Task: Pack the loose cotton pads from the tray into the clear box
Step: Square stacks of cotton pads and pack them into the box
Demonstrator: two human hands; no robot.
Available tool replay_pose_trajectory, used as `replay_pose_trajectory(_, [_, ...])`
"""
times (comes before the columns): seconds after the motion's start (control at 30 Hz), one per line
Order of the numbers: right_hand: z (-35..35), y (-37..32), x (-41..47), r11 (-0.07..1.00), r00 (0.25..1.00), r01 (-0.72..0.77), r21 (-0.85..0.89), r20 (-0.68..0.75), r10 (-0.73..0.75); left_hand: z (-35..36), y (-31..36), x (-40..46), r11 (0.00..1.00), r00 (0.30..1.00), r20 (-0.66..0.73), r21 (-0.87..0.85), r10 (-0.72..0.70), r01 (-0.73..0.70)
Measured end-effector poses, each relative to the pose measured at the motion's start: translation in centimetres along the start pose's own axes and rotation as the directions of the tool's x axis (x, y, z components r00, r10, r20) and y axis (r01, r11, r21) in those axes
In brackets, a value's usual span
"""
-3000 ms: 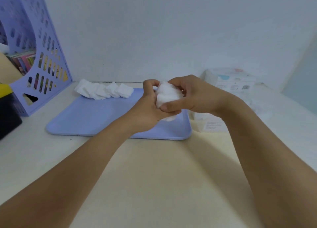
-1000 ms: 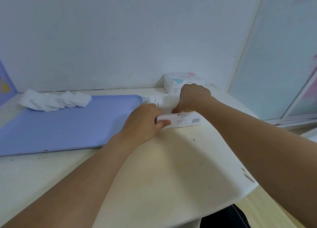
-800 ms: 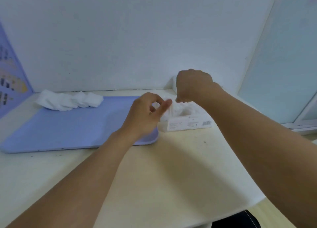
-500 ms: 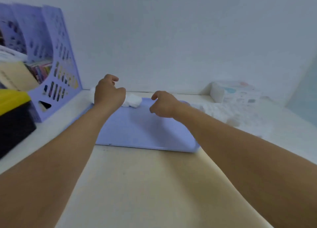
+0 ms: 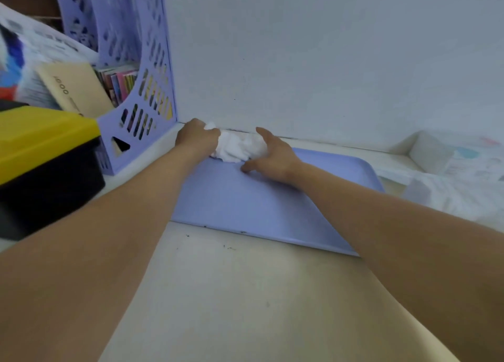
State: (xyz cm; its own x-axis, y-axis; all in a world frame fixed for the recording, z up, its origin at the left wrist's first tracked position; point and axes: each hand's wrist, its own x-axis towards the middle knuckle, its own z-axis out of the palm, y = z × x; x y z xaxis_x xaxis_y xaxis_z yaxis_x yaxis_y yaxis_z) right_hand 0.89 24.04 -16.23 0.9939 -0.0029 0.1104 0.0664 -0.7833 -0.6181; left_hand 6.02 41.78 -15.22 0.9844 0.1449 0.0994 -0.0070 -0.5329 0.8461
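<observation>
Pads: I see the cotton pads as a soft white heap at the far left corner of the blue tray, close to the wall. I take them to be very light and squashy. They should compress easily and also slip apart as loose sheets.

Where to hold: I would gather the heap from both ends and press inward, so the stack holds together. Lifting from the top alone would likely shed pads.

Left grip: my left hand is at the left end of the heap with its fingers curled round the pads there. It is holding them.

Right grip: my right hand lies against the right end of the heap. Its fingers are spread and fairly straight, and the thumb rests low on the tray. It is wide and touching the pads, not wrapped round them.

Relation: the heap sits directly between the two hands, in contact with both.

Box: the clear box lies well apart to the right, off the tray on the worktop. It is blurred, but I can make out white filling inside.

Risk: I judge that the carry across the tray is where loose pads could drop.

Nearby: a purple file rack stands just left of the heap.
</observation>
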Motion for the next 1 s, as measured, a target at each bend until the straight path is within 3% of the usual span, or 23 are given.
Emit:
replay_pose_trajectory(0.13, [-0.1,-0.2,-0.5,0.985,0.993,0.114,-0.129,0.026,-0.112,0.3,-0.9,-1.5,0.979,0.991,-0.019,0.155,0.134,-0.129])
replay_pose_trajectory(0.27, [-0.4,0.4,-2.6,0.97,0.983,0.177,-0.169,0.089,-0.163,0.4,-0.8,-4.0,0.952,0.988,-0.032,0.275,0.149,-0.134])
replay_pose_trajectory(0.47, [-2.4,0.9,-6.9,0.974,0.981,0.105,-0.203,0.179,-0.069,0.5,0.5,-8.1,0.942,0.99,-0.036,0.315,0.136,-0.118])
replay_pose_trajectory(0.6, [-4.2,1.8,-9.7,0.953,0.975,0.057,-0.299,0.222,0.011,2.6,2.4,-11.9,0.961,0.987,0.02,0.225,0.158,-0.158])
replay_pose_trajectory(0.73, [-5.8,3.6,-12.4,0.927,0.988,0.033,-0.373,0.151,0.025,5.2,4.5,-14.8,0.988,0.984,0.131,0.076,0.121,-0.132])
replay_pose_trajectory(0.87, [-6.6,4.1,-14.6,0.963,0.992,-0.01,-0.269,0.121,0.044,6.2,4.5,-15.1,0.981,0.983,0.122,0.123,0.134,-0.149])
replay_pose_trajectory(1.0, [-9.2,4.1,-14.9,0.992,0.98,-0.129,0.011,0.154,0.126,7.1,4.7,-14.7,0.977,0.988,0.097,0.163,0.122,-0.137])
